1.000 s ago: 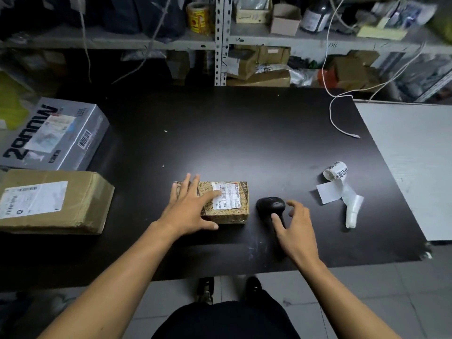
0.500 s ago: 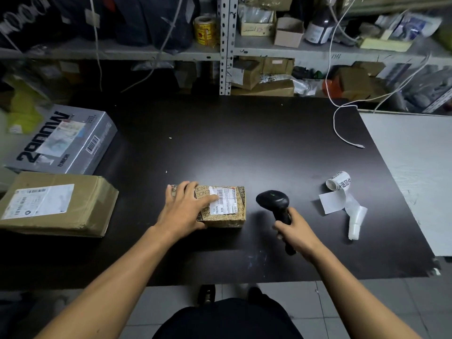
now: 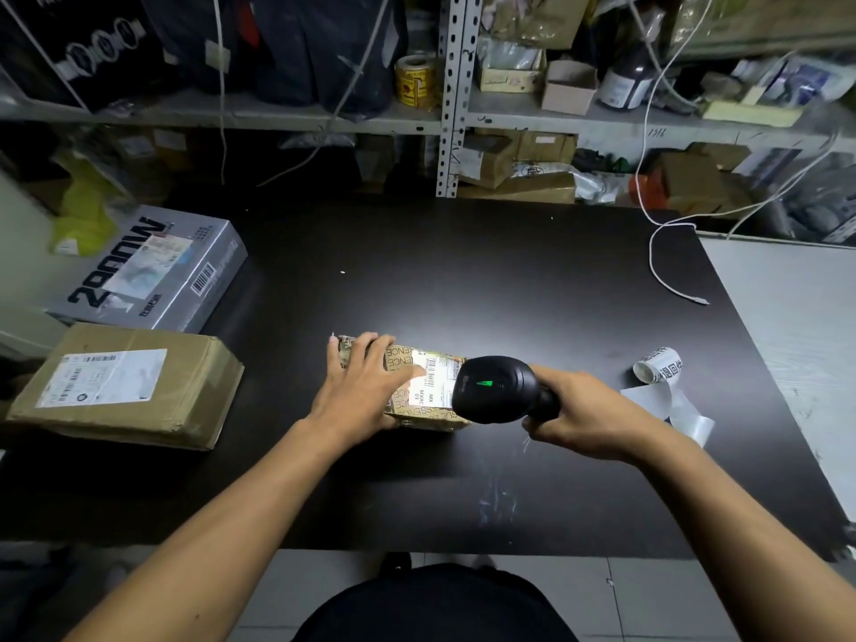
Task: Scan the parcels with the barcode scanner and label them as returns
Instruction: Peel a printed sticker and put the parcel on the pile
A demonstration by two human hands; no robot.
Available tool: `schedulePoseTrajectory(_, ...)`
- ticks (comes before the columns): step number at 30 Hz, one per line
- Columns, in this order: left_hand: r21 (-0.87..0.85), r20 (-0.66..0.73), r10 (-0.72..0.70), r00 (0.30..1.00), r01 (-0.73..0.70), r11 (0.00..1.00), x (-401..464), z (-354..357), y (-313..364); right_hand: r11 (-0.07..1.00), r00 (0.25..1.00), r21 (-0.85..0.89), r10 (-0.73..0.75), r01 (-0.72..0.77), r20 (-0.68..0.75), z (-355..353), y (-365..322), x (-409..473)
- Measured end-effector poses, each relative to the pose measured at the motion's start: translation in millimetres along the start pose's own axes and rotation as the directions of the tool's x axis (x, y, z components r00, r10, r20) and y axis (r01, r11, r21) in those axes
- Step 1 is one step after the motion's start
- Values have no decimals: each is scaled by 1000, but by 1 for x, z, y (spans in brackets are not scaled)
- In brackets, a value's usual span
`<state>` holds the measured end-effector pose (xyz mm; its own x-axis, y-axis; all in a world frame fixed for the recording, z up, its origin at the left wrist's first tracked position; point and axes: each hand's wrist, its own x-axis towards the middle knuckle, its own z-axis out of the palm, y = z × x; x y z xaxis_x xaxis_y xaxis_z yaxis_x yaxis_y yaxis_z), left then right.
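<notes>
black scanner (image 3: pixel 495 389) hides part of the parcel (image 3: pixel 428 391) label.

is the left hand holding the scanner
No, the right hand grips the barcode scanner, while the left hand rests flat on the small parcel.

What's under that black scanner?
The barcode scanner hangs over a small patterned parcel, lighting its white label. The scanner hides the parcel's right end.
</notes>
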<state>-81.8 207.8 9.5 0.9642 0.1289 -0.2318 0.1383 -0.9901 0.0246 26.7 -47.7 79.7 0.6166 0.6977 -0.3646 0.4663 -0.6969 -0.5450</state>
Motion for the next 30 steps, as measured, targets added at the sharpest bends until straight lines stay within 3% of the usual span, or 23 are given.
schedulePoseTrajectory(30,-7,-29,12,1000,-12,1000,-2,-3,-1,994,997,-106,-31,24,-68,-30,5,-12)
